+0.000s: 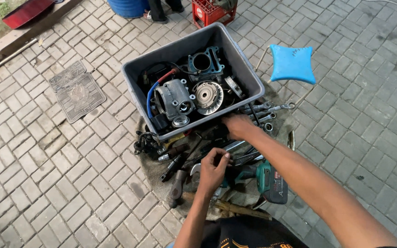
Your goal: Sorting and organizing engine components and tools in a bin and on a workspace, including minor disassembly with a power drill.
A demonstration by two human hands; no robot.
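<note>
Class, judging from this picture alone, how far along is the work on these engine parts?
Done: the cylinder and other engine parts lie loose in the grey tub. In hand: the left hand and right hand reach among the wrenches beside the cordless drill. Left: nothing is reassembled.

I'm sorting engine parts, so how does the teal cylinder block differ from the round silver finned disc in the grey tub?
The teal cylinder block is squarish with a big open bore; the round silver finned disc is circular with radial fins. The block lies farther back, the disc nearer the right hand. Both are metal, in the grey plastic tub.

Soft even daylight, faint shadows, sharp focus
</note>
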